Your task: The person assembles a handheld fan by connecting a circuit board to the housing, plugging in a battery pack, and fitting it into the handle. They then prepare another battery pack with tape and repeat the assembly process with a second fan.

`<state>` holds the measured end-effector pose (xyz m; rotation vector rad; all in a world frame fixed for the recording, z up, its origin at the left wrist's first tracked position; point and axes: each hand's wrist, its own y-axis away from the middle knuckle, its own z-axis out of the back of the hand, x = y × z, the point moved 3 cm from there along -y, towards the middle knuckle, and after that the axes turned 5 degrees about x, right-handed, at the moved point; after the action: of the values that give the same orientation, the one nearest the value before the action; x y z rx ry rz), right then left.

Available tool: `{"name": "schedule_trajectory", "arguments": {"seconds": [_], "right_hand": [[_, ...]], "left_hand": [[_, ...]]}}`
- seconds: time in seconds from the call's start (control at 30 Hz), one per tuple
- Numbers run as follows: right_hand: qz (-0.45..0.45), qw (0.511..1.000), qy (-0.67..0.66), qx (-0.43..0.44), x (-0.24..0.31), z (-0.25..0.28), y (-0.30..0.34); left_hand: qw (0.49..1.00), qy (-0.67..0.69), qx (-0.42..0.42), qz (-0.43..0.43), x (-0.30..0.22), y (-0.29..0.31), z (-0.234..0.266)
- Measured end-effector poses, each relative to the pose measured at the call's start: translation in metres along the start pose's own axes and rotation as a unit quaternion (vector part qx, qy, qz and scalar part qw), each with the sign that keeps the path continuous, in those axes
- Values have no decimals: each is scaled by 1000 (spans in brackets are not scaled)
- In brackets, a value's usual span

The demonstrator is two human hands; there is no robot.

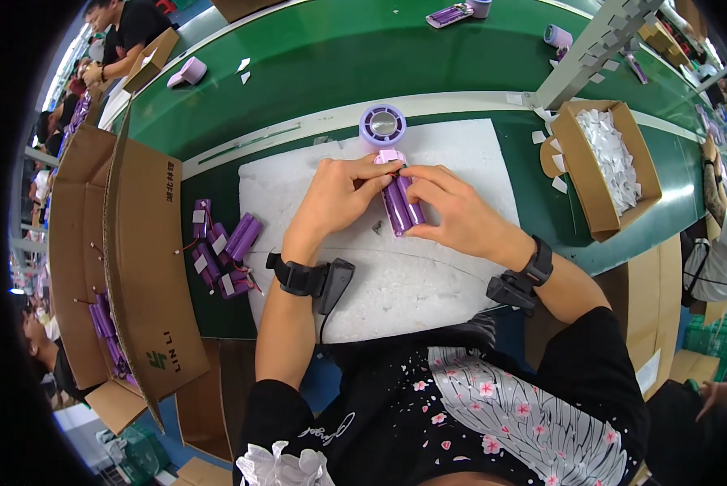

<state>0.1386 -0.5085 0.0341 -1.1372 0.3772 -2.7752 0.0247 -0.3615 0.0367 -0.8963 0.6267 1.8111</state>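
Observation:
A small handheld fan with a round lilac head [383,124] lies on a white foam sheet [363,300] in front of me. Below its pink neck, a purple twin-cell battery pack [402,206] sits in the opened handle. My right hand [444,202] grips this pack from the right, its thumb and fingers closed around the side. With fingers pinched, my left hand [339,194] works at the pack's top end, where short dark wires show. What exactly its fingertips hold is hidden. Several loose purple battery packs [226,247] with white labels and wires lie to the left.
An open cardboard box [157,324] with more packs stands at left. On the right, a small carton [598,202] holds white paper pieces. Behind the foam runs a green conveyor belt [323,65] carrying fan parts [189,71]. A grey post [582,65] rises at back right. Other people work nearby.

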Motion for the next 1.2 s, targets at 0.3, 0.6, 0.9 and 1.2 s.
{"name": "schedule_trajectory", "arguments": {"seconds": [0.3, 0.6, 0.9, 1.2], "right_hand": [[-83, 995, -48, 17, -6, -2, -12], [-99, 986, -132, -20, -19, 0, -9], [-73, 997, 4, -13, -19, 5, -9], [36, 985, 162, 52, 24, 7, 8]], "left_hand": [[994, 72, 52, 69, 0, 0, 0], [993, 79, 56, 69, 5, 2, -13], [997, 71, 18, -38, 7, -2, -20], [995, 73, 35, -66, 7, -3, -22]]}}
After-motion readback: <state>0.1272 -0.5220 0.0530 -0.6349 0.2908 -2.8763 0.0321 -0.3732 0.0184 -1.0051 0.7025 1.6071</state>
